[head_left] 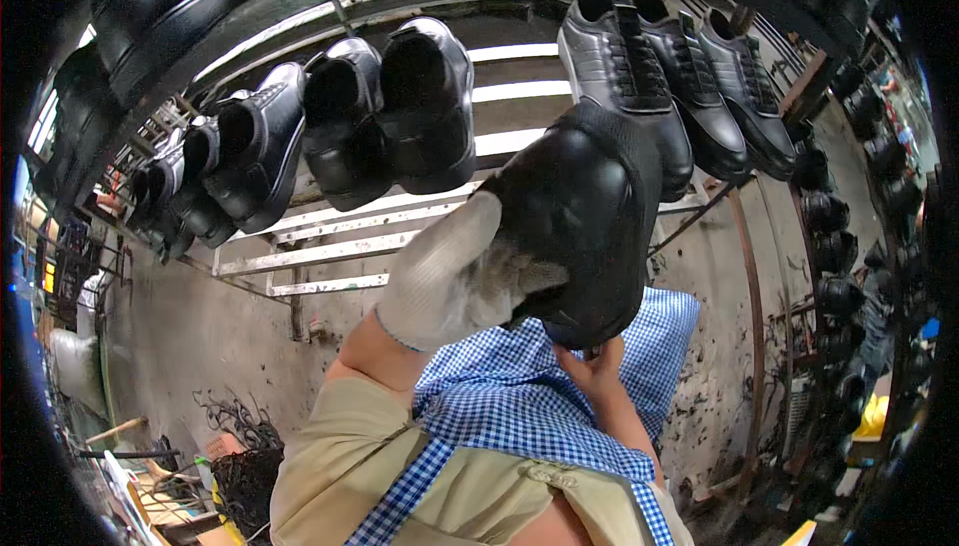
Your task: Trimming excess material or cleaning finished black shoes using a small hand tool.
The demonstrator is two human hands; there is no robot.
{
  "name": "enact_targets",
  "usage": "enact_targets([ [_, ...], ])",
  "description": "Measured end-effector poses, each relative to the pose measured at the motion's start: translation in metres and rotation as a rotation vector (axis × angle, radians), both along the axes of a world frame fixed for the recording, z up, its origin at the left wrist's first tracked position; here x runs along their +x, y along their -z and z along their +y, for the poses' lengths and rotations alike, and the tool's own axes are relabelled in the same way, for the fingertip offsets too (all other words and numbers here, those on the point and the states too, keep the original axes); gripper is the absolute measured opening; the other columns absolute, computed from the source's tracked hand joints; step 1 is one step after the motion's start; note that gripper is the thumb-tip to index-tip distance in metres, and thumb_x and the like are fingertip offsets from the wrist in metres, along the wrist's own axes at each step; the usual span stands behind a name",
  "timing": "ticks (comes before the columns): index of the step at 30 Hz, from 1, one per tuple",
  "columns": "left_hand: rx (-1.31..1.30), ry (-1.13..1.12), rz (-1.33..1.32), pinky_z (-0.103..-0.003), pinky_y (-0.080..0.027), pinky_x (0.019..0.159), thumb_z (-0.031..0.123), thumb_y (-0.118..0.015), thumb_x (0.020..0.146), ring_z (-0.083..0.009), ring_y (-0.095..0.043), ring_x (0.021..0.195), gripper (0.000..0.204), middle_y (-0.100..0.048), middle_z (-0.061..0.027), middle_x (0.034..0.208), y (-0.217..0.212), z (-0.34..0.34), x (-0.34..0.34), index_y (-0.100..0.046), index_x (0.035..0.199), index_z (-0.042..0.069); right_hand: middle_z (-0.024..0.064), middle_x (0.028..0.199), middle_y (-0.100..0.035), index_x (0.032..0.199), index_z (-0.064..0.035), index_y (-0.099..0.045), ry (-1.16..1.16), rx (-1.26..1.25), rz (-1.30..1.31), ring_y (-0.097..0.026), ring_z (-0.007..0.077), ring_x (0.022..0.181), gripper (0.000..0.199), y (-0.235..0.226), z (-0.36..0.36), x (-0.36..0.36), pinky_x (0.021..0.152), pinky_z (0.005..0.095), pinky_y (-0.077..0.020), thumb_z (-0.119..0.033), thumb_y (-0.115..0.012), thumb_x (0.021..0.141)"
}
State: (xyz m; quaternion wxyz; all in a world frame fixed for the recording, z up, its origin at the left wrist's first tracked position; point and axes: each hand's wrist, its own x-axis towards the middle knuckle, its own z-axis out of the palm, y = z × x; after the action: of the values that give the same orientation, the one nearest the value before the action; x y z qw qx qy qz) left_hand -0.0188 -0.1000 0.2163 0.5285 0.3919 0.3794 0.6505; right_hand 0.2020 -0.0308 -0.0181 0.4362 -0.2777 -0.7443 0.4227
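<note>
A black leather shoe [574, 186] is held up close in front of me, tilted. My left hand [455, 276], in a soiled white knit glove, grips its left side, with the thumb lying up along the leather. Below the shoe's lower end is my bare right hand [599, 376], its fingers bent up against that end. A small dark bit shows between those fingers, but what they pinch is mostly hidden under the shoe.
A slatted metal rack [350, 246] crosses ahead, bearing several black shoes [430, 106] at left and lace-up shoes [619, 66] at right. More shoes [834, 296] hang on a rack at far right. Dark trimmings [245, 426] are heaped at lower left.
</note>
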Motion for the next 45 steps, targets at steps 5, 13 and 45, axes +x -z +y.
enact_targets([
  [5, 0.406, -0.380, 1.206, -0.041, -0.050, 0.095, 0.020, -0.071, 0.083, -0.0329, -0.060, 0.113, 0.052, -0.062, -0.0191, 0.121, -0.015, -0.004, -0.025, -0.056, 0.128, 0.000, 0.0116, 0.118, -0.060, 0.137, 0.0009, -0.038, -0.135, -0.299, 0.204, -0.061, 0.0203, 0.105, 0.074, -0.011, -0.002, -0.026, 0.089, 0.0294, -0.0493, 0.000, -0.072, 0.071],
  [13, 0.293, -1.063, 1.902, -0.046, -0.038, 0.104, 0.030, -0.069, 0.080, -0.0381, -0.059, 0.111, 0.038, -0.067, -0.0170, 0.105, -0.018, 0.041, -0.085, -0.067, 0.101, -0.001, -0.0006, 0.070, -0.052, 0.127, -0.0080, -0.045, -0.110, -0.882, 0.389, -0.034, 0.0045, 0.038, 0.048, -0.120, 0.037, -0.078, 0.033, 0.0199, -0.0258, -0.016, -0.057, 0.082],
  [45, 0.178, -0.216, 1.656, -0.038, -0.049, 0.066, 0.033, -0.076, 0.073, -0.0286, -0.060, 0.068, 0.035, -0.055, -0.0107, 0.063, 0.007, -0.032, 0.008, -0.059, 0.063, 0.004, 0.0030, 0.093, -0.062, 0.125, -0.0109, -0.049, -0.479, -1.249, 0.439, -0.047, 0.0057, 0.057, 0.055, -0.051, -0.029, -0.088, 0.044, 0.0186, -0.0329, -0.055, -0.052, 0.092],
])
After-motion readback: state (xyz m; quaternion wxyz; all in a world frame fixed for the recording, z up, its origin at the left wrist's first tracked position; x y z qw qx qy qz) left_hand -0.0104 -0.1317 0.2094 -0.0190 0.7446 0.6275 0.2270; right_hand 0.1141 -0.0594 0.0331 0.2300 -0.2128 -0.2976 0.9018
